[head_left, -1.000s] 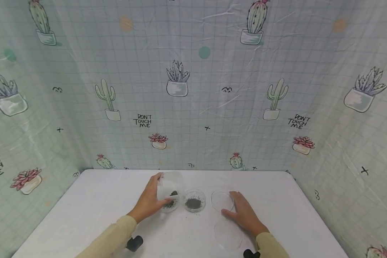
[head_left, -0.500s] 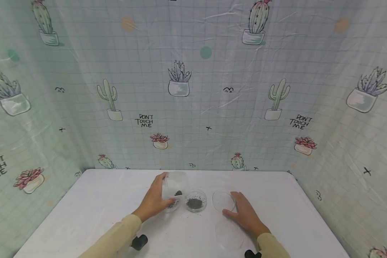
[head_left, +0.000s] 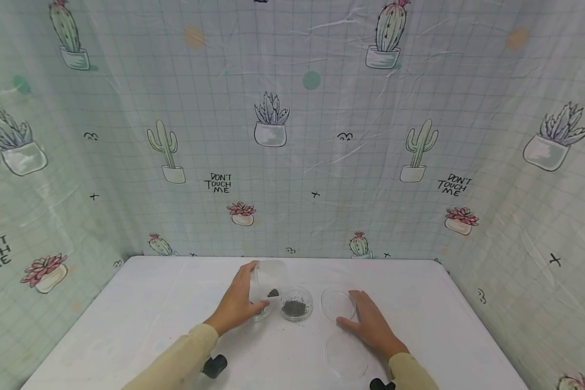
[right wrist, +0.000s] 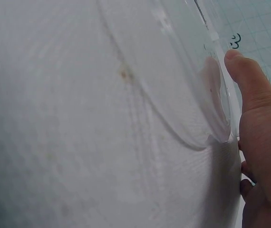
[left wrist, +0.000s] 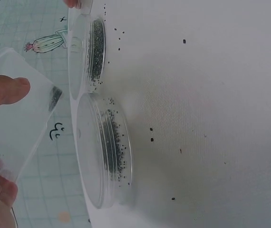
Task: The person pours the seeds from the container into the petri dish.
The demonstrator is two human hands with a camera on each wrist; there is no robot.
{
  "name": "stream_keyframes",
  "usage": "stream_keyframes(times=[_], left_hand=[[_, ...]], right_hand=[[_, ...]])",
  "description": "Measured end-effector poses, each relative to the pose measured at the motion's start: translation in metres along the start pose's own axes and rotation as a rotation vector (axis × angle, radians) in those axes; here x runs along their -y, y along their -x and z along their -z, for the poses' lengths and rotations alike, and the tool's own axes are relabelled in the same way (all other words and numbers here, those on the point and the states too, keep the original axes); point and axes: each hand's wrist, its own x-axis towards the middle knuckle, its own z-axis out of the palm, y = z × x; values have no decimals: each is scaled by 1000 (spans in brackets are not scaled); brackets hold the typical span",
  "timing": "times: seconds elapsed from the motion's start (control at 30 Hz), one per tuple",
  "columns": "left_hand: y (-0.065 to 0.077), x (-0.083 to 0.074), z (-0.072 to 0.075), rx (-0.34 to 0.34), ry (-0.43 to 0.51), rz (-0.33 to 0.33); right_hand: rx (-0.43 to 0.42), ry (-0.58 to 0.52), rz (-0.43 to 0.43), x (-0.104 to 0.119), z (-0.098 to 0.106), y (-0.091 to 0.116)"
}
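Note:
My left hand point(head_left: 239, 303) grips a clear, square-cornered plastic container point(left wrist: 19, 118), thumb across its near face. Dark grains point(left wrist: 54, 97) gather in one corner of it, which tilts toward the petri dishes. Beneath, a petri dish point(left wrist: 104, 152) holding dark grains is partly hidden in the head view by the hand and container. Right beside it stands a second petri dish point(head_left: 296, 304), also with dark grains. My right hand point(head_left: 370, 322) holds the right side of a clear petri dish point(head_left: 338, 305), thumb in front and fingers behind.
Another clear round dish or lid point(head_left: 346, 356) lies nearer me on the white table point(head_left: 170, 303). Stray grains point(left wrist: 151, 134) are scattered around the dishes. A cactus-print sheet point(head_left: 292, 162) rises behind the table and along both sides.
My left hand has shifted a little to the right with the clear container, toward the middle dish. My right hand stays at its dish.

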Motion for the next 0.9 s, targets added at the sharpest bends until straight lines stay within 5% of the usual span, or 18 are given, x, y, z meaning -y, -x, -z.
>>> stream_keyframes(times=[0.9], left_hand=[[-6, -9, -13, 7, -5, -69]], right_hand=[[5, 9, 3, -2, -1, -1]])
